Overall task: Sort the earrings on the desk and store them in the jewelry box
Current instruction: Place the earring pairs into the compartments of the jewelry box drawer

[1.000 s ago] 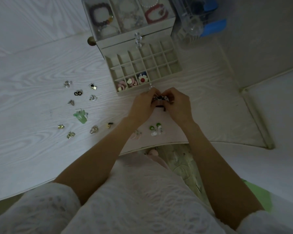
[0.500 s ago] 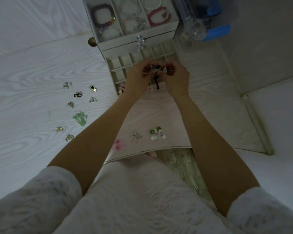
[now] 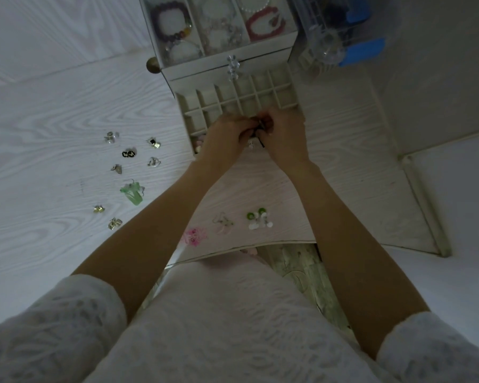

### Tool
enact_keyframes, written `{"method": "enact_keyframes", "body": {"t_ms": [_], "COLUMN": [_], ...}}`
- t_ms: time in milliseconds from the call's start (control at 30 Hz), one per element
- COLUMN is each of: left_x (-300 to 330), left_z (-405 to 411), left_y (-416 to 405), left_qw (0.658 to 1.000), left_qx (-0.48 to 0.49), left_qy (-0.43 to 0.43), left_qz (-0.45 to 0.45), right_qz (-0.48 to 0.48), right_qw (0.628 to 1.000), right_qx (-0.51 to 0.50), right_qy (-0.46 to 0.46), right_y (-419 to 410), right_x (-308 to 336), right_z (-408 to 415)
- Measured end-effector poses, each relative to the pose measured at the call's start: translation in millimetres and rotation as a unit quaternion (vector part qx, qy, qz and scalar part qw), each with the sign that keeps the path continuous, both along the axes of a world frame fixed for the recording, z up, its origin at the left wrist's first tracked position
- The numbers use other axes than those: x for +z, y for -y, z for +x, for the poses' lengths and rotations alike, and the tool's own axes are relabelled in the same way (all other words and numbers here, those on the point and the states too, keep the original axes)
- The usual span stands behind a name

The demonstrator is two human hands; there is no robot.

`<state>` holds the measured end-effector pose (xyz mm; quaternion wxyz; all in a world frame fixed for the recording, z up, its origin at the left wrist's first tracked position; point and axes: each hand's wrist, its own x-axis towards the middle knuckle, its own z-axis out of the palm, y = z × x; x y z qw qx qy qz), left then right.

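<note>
Earrings [image 3: 261, 128], small and dark with a thin black piece hanging below, sit pinched between the fingertips of my left hand [image 3: 227, 136] and right hand [image 3: 284, 135]; both grips are pressed together on them, directly over the front cells of the jewelry box [image 3: 285, 51] drawer [image 3: 234, 102]; the back cells look empty, and a pink piece [image 3: 199, 140] shows in the front-left cell beside my left hand; the glass top tier holds a purple bracelet [image 3: 169, 23] and a red bracelet [image 3: 263, 23]; both forearms reach forward, wrists close together; since half a second ago my hands have dropped lower toward the drawer's front row; loose earrings lie on the surface [image 3: 53, 120], a green pair [image 3: 133, 192] to the left and a pink pair [image 3: 194, 236] near the edge.
</note>
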<state>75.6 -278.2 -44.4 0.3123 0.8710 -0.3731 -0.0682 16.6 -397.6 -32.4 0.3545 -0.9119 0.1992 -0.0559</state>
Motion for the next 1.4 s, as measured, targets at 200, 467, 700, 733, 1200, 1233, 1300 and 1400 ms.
{"method": "enact_keyframes", "body": {"t_ms": [200, 467, 700, 733, 1200, 1233, 1300, 1400], "left_x": [-1, 3, -2, -2, 2, 1, 0, -3], "left_z": [-8, -11, -10, -9, -9, -8, -8, -11], "left_y": [1, -9, -9, -10, -16, -16, -15, -15], "left_qw": [0.999, 0.995, 0.993, 0.993, 0.991, 0.99, 0.99, 0.987], "left_qx": [0.04, 0.064, 0.062, 0.058, 0.046, 0.045, 0.045, 0.039], "left_qy": [-0.009, 0.043, 0.074, 0.081, 0.096, 0.103, 0.114, 0.14], "left_qz": [0.032, 0.063, 0.062, 0.061, 0.08, 0.08, 0.075, 0.075], "right_qz": [-0.075, -0.076, -0.009, -0.019, -0.052, -0.074, -0.104, -0.126], "right_qw": [0.996, 0.992, 0.999, 0.999, 0.998, 0.997, 0.994, 0.992], "right_qx": [0.026, 0.087, 0.049, 0.032, -0.035, -0.027, -0.018, -0.018], "right_qy": [-0.034, -0.046, 0.003, 0.016, -0.019, -0.019, -0.019, -0.019], "right_y": [6, 8, 6, 6, -9, -7, -5, -3], "right_x": [2, -1, -3, -4, -2, -1, 1, 4], "right_z": [-4, -1, -14, -19, -24, -21, -16, -9]}}
